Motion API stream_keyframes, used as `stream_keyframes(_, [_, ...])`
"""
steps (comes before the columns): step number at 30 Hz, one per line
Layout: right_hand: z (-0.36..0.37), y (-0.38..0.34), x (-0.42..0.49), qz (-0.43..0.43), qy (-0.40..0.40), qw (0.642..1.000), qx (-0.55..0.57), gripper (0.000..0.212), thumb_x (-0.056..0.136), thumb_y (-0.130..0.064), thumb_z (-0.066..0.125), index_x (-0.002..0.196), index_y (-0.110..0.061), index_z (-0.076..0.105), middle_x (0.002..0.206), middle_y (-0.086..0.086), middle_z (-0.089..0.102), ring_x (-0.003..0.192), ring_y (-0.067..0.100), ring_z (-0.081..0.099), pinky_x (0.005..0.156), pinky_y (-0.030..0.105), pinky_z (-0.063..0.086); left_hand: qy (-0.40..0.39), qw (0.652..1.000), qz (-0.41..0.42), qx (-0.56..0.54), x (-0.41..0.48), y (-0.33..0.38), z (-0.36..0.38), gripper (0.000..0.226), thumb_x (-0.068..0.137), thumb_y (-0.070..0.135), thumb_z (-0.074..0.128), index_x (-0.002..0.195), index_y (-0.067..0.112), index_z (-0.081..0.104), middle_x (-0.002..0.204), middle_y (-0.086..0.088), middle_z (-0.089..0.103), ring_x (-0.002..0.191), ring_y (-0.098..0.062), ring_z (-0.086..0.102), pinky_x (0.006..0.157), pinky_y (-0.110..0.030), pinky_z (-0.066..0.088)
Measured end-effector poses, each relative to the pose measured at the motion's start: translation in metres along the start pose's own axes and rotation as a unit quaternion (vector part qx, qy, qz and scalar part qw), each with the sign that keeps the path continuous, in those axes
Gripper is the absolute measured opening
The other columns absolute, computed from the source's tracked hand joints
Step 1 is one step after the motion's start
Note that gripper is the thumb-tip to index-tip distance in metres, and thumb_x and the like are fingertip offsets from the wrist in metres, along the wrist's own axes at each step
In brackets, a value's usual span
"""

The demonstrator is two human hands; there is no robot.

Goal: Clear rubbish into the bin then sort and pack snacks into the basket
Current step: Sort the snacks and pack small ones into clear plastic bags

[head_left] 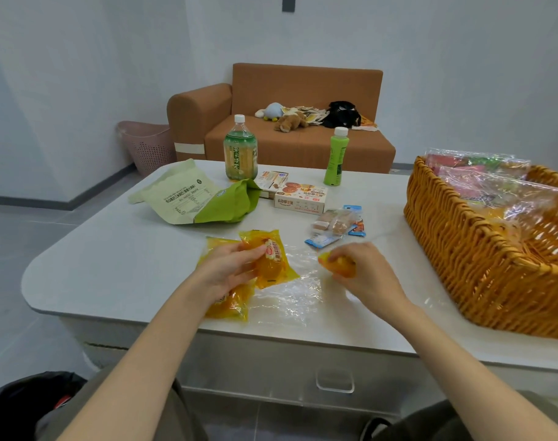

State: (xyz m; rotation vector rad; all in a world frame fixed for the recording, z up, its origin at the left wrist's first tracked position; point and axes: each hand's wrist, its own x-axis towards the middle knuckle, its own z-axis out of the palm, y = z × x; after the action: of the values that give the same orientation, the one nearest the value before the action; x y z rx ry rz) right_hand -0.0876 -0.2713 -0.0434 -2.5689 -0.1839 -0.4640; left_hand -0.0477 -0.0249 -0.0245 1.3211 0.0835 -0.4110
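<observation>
At centre frame, a glossy yellow plastic snack packet (272, 265), red-white labelled, is clamped by the left hand (226, 270); a crumpled orange packet (339, 266) by the right hand (366, 275).

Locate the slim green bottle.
In the head view, the slim green bottle stands right of centre at the far edge of the table, between the cookie box and the wicker basket.
</observation>
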Motion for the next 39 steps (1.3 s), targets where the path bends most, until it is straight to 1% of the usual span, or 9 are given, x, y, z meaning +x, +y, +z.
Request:
stream_keyframes(3, [0.003, 0.006, -0.006, -0.028, -0.144, 0.985, -0.085, 0.036, 0.079, -0.054, 0.068, 0.106, -0.032, 0.069, 0.113, -0.026, 0.051, 0.115, 0.003, 0.039, 0.081, 0.027, 0.044, -0.001, 1.000, 0.004, 0.013, 0.001, -0.002, 0.004, 0.036, 0.086, 0.009, 0.068, 0.120, 0.001, 0.060, 0.103, -0.011, 0.071, 0.081, -0.015, 0.070, 0.073, -0.024, 0.059])
stream_keyframes(6, [-0.002, 0.003, -0.001, 0.008, -0.118, 0.993, -0.019, 0.049, 0.084, -0.066, 0.049, 0.084, -0.023, 0.072, 0.094, -0.018, 0.064, 0.093, 0.009, 0.052, 0.073, 0.034, 0.048, 0.001, 1.000, 0.008, 0.022, 0.002, -0.004, 0.009, 0.038, 0.085, 0.008, 0.068, 0.122, 0.001, 0.059, 0.103, -0.011, 0.071, 0.078, -0.014, 0.070, 0.070, -0.022, 0.059])
stream_keyframes(9, [0.001, 0.013, 0.007, 0.132, -0.057, 0.989, 0.033, 0.032, 0.092, -0.041, 0.058, 0.117, -0.023, 0.062, 0.122, 0.001, 0.058, 0.107, 0.017, 0.054, 0.085, 0.029, 0.048, 0.000, 0.999, 0.012, 0.035, 0.003, -0.005, 0.015, 0.042, 0.085, 0.008, 0.068, 0.124, -0.001, 0.058, 0.110, -0.014, 0.070, 0.084, -0.017, 0.069, 0.069, -0.022, 0.058])
stream_keyframes(13, [0.002, 0.018, 0.010, 0.314, -0.220, 0.921, 0.065, 0.068, 0.083, -0.058, 0.062, 0.132, -0.014, 0.047, 0.122, 0.006, 0.055, 0.105, 0.020, 0.056, 0.080, 0.028, 0.049, 0.018, 0.998, 0.022, 0.050, 0.006, -0.005, 0.017, 0.044, 0.085, 0.008, 0.068, 0.127, 0.001, 0.056, 0.113, -0.015, 0.068, 0.084, -0.017, 0.068, 0.073, -0.023, 0.058])
stream_keyframes(18, [0.000, 0.014, 0.015, 0.281, -0.212, 0.930, 0.110, 0.037, 0.086, -0.042, 0.067, 0.106, -0.012, 0.056, 0.098, 0.005, 0.060, 0.079, 0.013, 0.055, 0.064, 0.022, 0.043, 0.075, 0.996, 0.049, 0.025, 0.008, 0.006, 0.004, 0.029, 0.091, 0.013, 0.063, 0.118, 0.002, 0.061, 0.089, -0.009, 0.067, 0.066, -0.013, 0.066, 0.058, -0.028, 0.057])
stream_keyframes(22, [-0.002, 0.000, 0.025, 0.260, -0.189, 0.942, 0.099, 0.033, 0.090, -0.041, 0.061, 0.109, -0.016, 0.048, 0.104, 0.004, 0.057, 0.087, 0.017, 0.057, 0.066, 0.026, 0.052, 0.166, 0.977, 0.070, 0.113, 0.016, 0.006, -0.016, 0.036, 0.089, 0.027, 0.067, 0.119, 0.009, 0.061, 0.106, -0.012, 0.068, 0.088, -0.029, 0.065, 0.074, -0.046, 0.057])
stream_keyframes(26, [-0.001, -0.005, 0.033, 0.266, -0.209, 0.940, 0.043, 0.040, 0.087, -0.044, 0.063, 0.109, -0.016, 0.043, 0.097, 0.003, 0.053, 0.079, 0.018, 0.058, 0.070, 0.030, 0.054, 0.214, 0.950, 0.105, 0.200, 0.018, 0.006, -0.031, 0.048, 0.091, 0.025, 0.064, 0.133, 0.006, 0.051, 0.123, -0.012, 0.062, 0.094, -0.023, 0.061, 0.067, -0.026, 0.047])
stream_keyframes(30, [0.002, -0.012, 0.039, 0.279, -0.213, 0.929, 0.115, 0.035, 0.086, -0.041, 0.067, 0.102, -0.016, 0.049, 0.097, 0.004, 0.055, 0.074, 0.014, 0.055, 0.070, 0.028, 0.053, 0.197, 0.970, 0.049, 0.135, 0.016, 0.011, -0.040, 0.042, 0.092, 0.021, 0.063, 0.130, 0.008, 0.053, 0.104, -0.009, 0.066, 0.080, -0.017, 0.061, 0.059, -0.023, 0.049])
stream_keyframes(39, [0.023, -0.031, 0.046, 0.359, -0.316, 0.731, 0.487, 0.038, 0.093, -0.010, 0.056, 0.130, -0.004, 0.049, 0.122, 0.014, 0.050, 0.095, 0.023, 0.058, 0.060, 0.028, 0.057, 0.165, 0.982, 0.019, 0.091, 0.014, 0.017, -0.050, 0.042, 0.092, 0.019, 0.063, 0.132, 0.010, 0.053, 0.100, -0.004, 0.064, 0.081, -0.011, 0.058, 0.065, -0.023, 0.043])
